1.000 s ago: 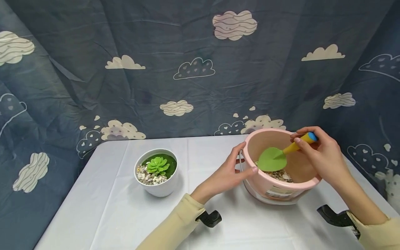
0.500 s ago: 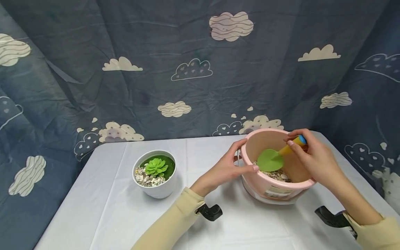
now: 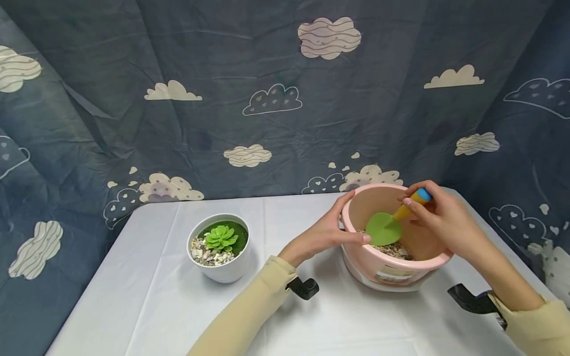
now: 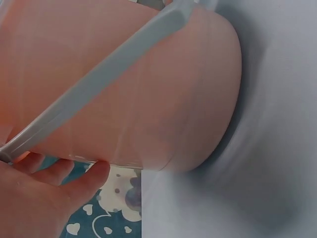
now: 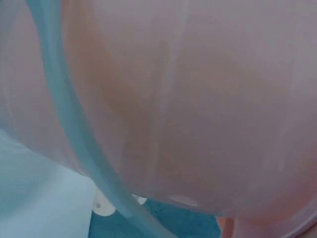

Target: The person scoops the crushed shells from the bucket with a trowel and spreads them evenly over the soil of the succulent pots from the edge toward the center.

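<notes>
Mostly the pebbles (image 3: pixel 397 249) are hidden: the green blade of the trowel (image 3: pixel 384 228) covers them where it rests inside the pink bucket (image 3: pixel 378 264), and only a strip shows beyond its edge. The right hand (image 3: pixel 438 217) pinches the trowel's yellow handle near its blue end, fingers curled round it above the bucket's far rim. The left hand (image 3: pixel 327 232) clasps the bucket's near-left wall, thumb on the rim and fingers round the outside.

From the left wrist the bucket (image 4: pixel 143 94) fills the view, with its pale grey bail handle (image 4: pixel 99 79) lying slantwise across the wall and the fingers (image 4: pixel 79 186) pressed to the rim; the trowel does not show there. The right wrist view is a blur of pink wall (image 5: pixel 198 99) and the same pale handle (image 5: pixel 74 129), probably too close to focus.

Well to the left of the left hand stands a white pot (image 3: pixel 220 267) holding a green succulent (image 3: pixel 221 236) and pebbles, on the white table (image 3: pixel 156 306).
</notes>
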`<state>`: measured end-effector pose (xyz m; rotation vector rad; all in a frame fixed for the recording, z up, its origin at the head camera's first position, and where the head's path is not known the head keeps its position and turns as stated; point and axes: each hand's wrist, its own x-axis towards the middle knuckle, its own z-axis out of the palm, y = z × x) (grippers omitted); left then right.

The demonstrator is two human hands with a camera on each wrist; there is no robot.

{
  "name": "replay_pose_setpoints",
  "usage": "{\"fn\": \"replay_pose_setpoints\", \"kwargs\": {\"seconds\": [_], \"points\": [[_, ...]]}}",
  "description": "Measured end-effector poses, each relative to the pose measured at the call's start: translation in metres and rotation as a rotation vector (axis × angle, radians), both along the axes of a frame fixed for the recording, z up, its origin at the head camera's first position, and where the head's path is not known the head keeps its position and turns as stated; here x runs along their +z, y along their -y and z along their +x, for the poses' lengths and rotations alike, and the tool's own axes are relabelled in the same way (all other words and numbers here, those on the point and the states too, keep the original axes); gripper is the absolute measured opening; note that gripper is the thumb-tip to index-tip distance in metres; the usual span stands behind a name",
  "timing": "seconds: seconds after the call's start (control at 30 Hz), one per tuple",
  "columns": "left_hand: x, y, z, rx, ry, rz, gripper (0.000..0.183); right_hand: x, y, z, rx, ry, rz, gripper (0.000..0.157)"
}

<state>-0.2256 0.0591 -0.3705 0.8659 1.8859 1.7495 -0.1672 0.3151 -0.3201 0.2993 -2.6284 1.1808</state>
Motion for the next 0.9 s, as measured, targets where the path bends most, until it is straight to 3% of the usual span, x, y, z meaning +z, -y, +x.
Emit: {"fn": "replay_pose_setpoints", "kwargs": {"seconds": [0.27,0.5,0.57,0.9], "points": [[0.0,0.001,0.001,0.011,0.004,0.031,0.098,-0.004,0.003,0.0,-0.045,-0.086,0.001,0.025],[-0.001,0.003,0.002,0.015,0.01,0.021,0.097,0.0,-0.003,0.004,0.056,-0.033,-0.273,0.027],[0.0,0.003,0.002,0.008,0.007,0.024,0.097,0.005,-0.007,0.005,0.072,-0.013,-0.308,0.027],[0.001,0.005,0.0,-0.03,0.002,-0.002,0.09,0.018,-0.019,-0.002,0.136,-0.108,-0.041,0.027]]}}
